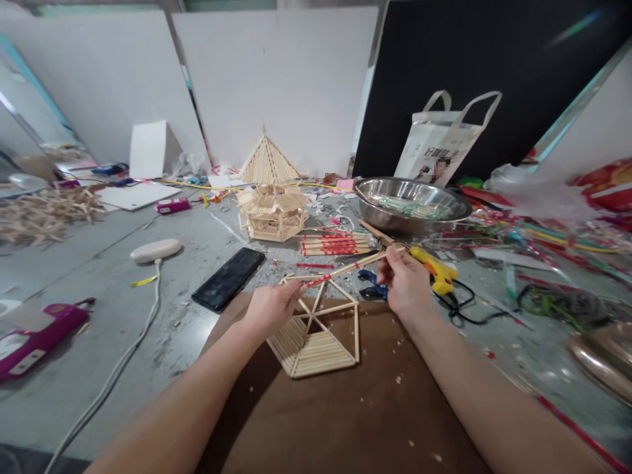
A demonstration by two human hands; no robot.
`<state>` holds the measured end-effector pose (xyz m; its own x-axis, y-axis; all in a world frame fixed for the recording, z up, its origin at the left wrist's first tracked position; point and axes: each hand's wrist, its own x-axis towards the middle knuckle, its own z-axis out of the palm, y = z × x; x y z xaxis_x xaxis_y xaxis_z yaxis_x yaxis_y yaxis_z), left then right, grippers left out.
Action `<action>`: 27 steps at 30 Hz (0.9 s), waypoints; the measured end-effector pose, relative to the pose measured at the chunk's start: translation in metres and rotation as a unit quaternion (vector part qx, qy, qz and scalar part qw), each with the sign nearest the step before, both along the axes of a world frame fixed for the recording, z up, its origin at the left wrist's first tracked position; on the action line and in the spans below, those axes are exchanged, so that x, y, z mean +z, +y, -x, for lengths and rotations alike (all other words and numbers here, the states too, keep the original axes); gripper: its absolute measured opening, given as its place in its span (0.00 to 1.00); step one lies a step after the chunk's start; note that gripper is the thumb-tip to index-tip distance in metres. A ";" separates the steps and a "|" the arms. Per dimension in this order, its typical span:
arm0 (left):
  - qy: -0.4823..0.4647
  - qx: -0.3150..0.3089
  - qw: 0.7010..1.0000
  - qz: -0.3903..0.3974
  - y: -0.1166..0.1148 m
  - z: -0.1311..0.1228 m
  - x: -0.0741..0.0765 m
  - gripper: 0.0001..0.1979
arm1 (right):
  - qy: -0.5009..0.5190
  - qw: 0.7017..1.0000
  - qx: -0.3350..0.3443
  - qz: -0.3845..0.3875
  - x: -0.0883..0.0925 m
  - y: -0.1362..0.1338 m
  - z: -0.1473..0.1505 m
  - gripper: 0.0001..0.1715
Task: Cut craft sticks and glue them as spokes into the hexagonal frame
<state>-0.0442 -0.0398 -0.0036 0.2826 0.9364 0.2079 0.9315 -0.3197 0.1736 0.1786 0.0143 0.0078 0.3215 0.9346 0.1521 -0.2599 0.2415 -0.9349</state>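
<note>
Between my two hands stretches a thin wooden stick (353, 266) with red marks on it. My left hand (277, 306) pinches its left end, and my right hand (407, 280) grips the other end. Below the stick lies a hexagonal wooden stick frame (326, 352), two of its wedges filled with rows of sticks and others open. It rests on a brown board (375, 408). Close to my right hand are blue-handled pliers (371, 284), partly hidden, and a yellow glue gun (437, 268). Behind the stick sits a bundle of red-marked sticks (338, 243).
A stick-built pavilion model (271, 191) stands at the back. Right of it are a steel basin (415, 210) and a white tote bag (442, 145). A black phone (228, 279), a white cabled device (156, 250) and a purple tool (42, 336) lie left. Scraps litter the floor.
</note>
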 end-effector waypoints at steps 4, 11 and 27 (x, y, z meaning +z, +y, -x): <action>0.019 0.051 0.998 -0.019 0.007 0.012 -0.001 0.21 | 0.081 0.991 -0.106 -0.014 0.010 0.014 -0.029 0.16; 0.006 0.220 0.976 0.010 0.031 0.031 -0.005 0.22 | 0.122 0.985 -0.118 -0.018 0.011 0.016 -0.040 0.07; -0.045 -0.029 0.976 -0.213 0.027 -0.024 0.032 0.26 | -0.048 0.978 0.160 -0.125 0.017 -0.016 0.003 0.05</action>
<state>-0.0203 -0.0128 0.0285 0.2944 0.7433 0.6007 0.8972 -0.4315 0.0942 0.1753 -0.0021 0.0252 -0.0074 0.9146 0.4043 -0.2740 0.3870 -0.8804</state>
